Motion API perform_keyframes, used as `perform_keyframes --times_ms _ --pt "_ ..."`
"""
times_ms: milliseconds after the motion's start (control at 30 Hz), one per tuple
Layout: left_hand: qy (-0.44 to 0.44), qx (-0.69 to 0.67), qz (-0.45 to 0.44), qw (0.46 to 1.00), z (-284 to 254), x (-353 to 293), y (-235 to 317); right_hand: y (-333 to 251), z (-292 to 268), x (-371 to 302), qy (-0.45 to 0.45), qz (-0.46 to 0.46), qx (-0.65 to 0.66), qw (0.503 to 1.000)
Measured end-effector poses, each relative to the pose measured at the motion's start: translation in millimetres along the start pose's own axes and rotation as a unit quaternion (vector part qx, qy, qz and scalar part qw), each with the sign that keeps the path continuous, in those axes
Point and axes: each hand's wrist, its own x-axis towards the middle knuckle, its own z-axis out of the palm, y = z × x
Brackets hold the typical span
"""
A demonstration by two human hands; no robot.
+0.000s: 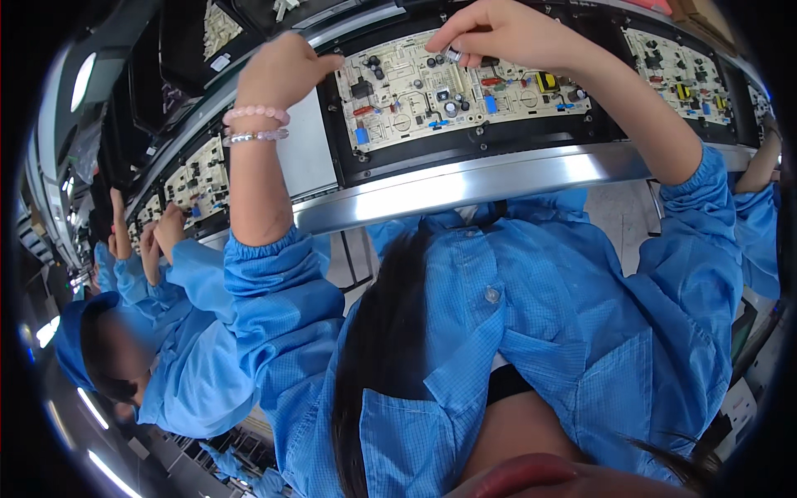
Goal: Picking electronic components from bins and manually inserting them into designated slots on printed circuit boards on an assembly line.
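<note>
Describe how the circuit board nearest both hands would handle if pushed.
The circuit board lies flat, so it is probably stiff. Its crowded raised components seem fragile, perhaps easily bent. The black frame around it would likely limit sliding.

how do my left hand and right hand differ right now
The left hand has two beaded bracelets at its wrist; the right hand shows none.
The left hand is by the circuit board's upper left corner; the right hand is over its upper middle.
The left hand's fingers are mostly hidden; several of the right hand's show.
Both are ungloved, below blue sleeves.
</note>
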Motion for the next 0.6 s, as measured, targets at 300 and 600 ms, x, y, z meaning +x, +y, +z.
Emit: perform_keyframes --times_ms 300,600 --pt "0.318 -0.001 0.147 0.937 1.7 82.3 -3.2 -29.6 26.6 7.3 -0.034 -0.003 -0.221 0.975" --pt "0.293 -0.002 0.159 0.943 9.1 108.3 -27.0 -23.4 31.2 16.8 -0.067 -0.038 -0.265 0.961"
